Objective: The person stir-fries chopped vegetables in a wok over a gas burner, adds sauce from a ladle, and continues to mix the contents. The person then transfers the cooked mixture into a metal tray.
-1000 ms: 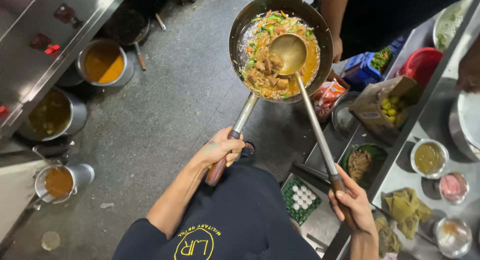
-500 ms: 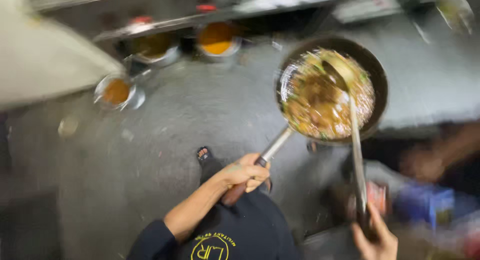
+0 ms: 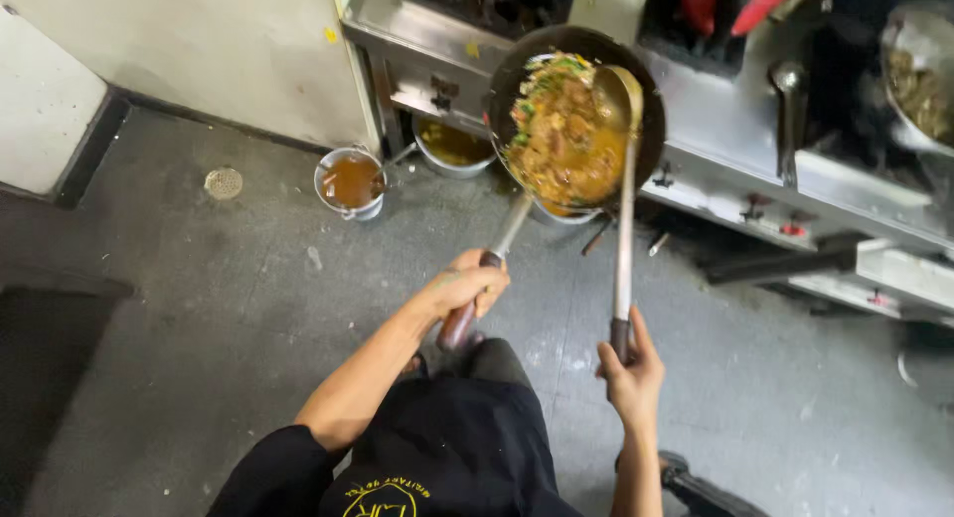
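Observation:
My left hand (image 3: 463,289) grips the long handle of a black wok (image 3: 648,130) held out over the grey floor. The wok is full of a brown saucy stir-fry with green bits (image 3: 558,138). My right hand (image 3: 630,374) holds the end of a long metal ladle (image 3: 623,229), whose bowl rests inside the wok at its right rim. Both arms reach forward from my black shirt.
A steel cooking range (image 3: 755,169) runs along the top right, with a second wok (image 3: 919,85) and a ladle (image 3: 787,90) on it. Buckets of brown liquid (image 3: 351,182) and yellow liquid (image 3: 452,145) stand on the floor by the range. A floor drain (image 3: 224,183) lies left.
The view has swung round with me: the wok and ladle now face the steel range instead of the counter with bowls and containers. Both grips stay the same.

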